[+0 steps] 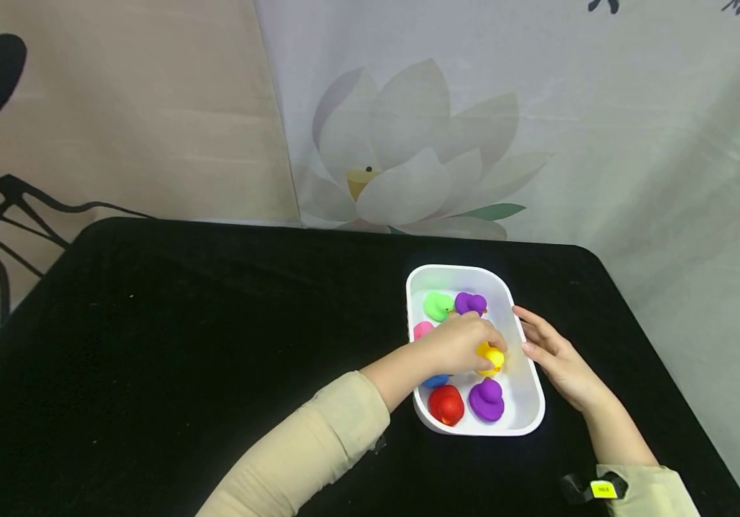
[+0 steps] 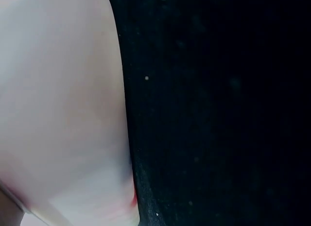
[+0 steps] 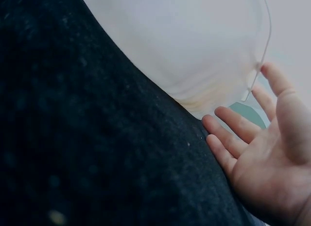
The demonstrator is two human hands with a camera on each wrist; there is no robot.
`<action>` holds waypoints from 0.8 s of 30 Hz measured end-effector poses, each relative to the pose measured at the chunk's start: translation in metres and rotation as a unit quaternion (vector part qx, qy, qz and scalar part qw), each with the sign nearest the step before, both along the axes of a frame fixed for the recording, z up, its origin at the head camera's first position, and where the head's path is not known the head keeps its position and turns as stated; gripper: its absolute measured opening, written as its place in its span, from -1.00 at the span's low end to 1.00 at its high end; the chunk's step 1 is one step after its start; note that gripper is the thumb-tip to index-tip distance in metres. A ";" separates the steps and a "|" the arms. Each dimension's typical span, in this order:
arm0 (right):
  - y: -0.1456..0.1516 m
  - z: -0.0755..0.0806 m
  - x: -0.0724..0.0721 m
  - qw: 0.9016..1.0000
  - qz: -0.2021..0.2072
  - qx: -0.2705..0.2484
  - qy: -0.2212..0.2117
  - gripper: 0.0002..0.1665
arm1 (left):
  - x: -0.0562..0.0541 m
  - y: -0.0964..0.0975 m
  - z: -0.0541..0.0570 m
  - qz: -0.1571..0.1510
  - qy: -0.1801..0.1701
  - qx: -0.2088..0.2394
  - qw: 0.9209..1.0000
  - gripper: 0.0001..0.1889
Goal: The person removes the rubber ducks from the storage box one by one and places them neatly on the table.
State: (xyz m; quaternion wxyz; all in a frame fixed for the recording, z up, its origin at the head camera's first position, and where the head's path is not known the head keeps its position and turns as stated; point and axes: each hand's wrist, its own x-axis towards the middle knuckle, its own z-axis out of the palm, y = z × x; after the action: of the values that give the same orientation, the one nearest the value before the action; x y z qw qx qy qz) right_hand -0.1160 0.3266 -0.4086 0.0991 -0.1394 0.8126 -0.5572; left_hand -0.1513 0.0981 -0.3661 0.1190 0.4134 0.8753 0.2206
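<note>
A white plastic basin (image 1: 525, 391) holds several small rubber ducks. My left hand (image 1: 456, 343) reaches in over its left side and holds a yellow duck (image 1: 492, 357) between thumb and fingers. Near that hand lie a green duck (image 1: 438, 306), a purple duck (image 1: 469, 303), a partly covered pink duck (image 1: 423, 329) and a partly covered blue duck (image 1: 436, 381). At the near end sit a red duck (image 1: 446, 406) and another purple duck (image 1: 486, 401). With fingers extended, my right hand (image 1: 560, 362) touches the basin's right side; the right wrist view shows its fingertips (image 3: 266, 69) along the wall.
A black cloth (image 1: 182, 345) covers the table under the basin. Behind the table hangs a pale curtain (image 1: 602, 129) printed with a large flower. The basin's outer wall (image 2: 63, 104) fills the left half of the left wrist view.
</note>
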 end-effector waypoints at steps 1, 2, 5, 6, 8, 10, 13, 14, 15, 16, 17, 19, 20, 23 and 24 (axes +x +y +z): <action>0.000 0.000 0.000 1.000 0.000 -0.001 0.000 -0.35 | 0.000 0.000 0.000 0.000 0.002 -0.001 1.000 -0.63; 0.000 0.000 0.000 1.000 0.000 -0.002 0.000 -0.35 | 0.000 0.001 -0.001 0.001 0.004 -0.001 1.000 -0.63; 0.001 -0.001 -0.001 1.000 -0.001 -0.001 0.000 -0.35 | 0.000 0.002 -0.002 0.001 0.008 -0.003 1.000 -0.65; 0.001 -0.001 -0.001 1.000 0.000 -0.001 0.001 -0.35 | 0.000 0.003 -0.003 0.002 0.009 -0.004 1.000 -0.65; 0.002 -0.002 -0.001 1.000 0.000 0.000 0.002 -0.35 | 0.000 0.003 -0.003 0.004 0.010 -0.005 1.000 -0.66; 0.002 -0.003 -0.001 1.000 0.001 0.001 0.005 -0.35 | 0.000 0.003 -0.003 0.006 0.009 -0.005 1.000 -0.65; 0.002 -0.005 -0.001 1.000 0.002 -0.001 0.007 -0.35 | 0.000 0.002 -0.003 0.010 0.005 0.000 1.000 -0.64; 0.002 -0.005 -0.001 1.000 0.003 -0.003 0.008 -0.35 | 0.000 0.002 -0.002 0.011 0.004 0.002 1.000 -0.63; 0.002 -0.005 -0.001 1.000 0.003 -0.005 0.008 -0.35 | 0.000 0.001 -0.002 0.011 0.002 0.006 1.000 -0.62; 0.002 -0.005 -0.001 1.000 0.004 -0.007 0.008 -0.35 | 0.001 0.001 -0.002 0.011 0.000 0.010 1.000 -0.62; 0.002 -0.006 -0.001 1.000 0.005 -0.008 0.008 -0.35 | 0.001 0.000 -0.002 0.012 -0.001 0.014 1.000 -0.61; 0.002 -0.006 -0.001 1.000 0.006 -0.011 0.008 -0.35 | 0.001 -0.001 -0.001 0.012 -0.005 0.024 1.000 -0.60; 0.002 -0.006 -0.001 1.000 0.006 -0.012 0.007 -0.35 | 0.001 -0.001 -0.001 0.012 -0.007 0.030 0.999 -0.60; 0.002 -0.006 -0.001 1.000 0.005 -0.013 0.006 -0.35 | 0.002 -0.003 -0.001 0.013 -0.011 0.047 0.999 -0.59; 0.002 -0.006 -0.001 1.000 0.005 -0.013 0.006 -0.35 | 0.002 -0.004 -0.001 0.013 -0.013 0.054 0.998 -0.59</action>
State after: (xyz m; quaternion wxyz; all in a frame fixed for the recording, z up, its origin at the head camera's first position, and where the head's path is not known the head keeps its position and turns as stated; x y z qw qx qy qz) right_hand -0.1168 0.3287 -0.4149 0.0952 -0.1478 0.8053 -0.5662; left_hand -0.1491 0.0941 -0.3668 0.1052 0.4048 0.8657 0.2749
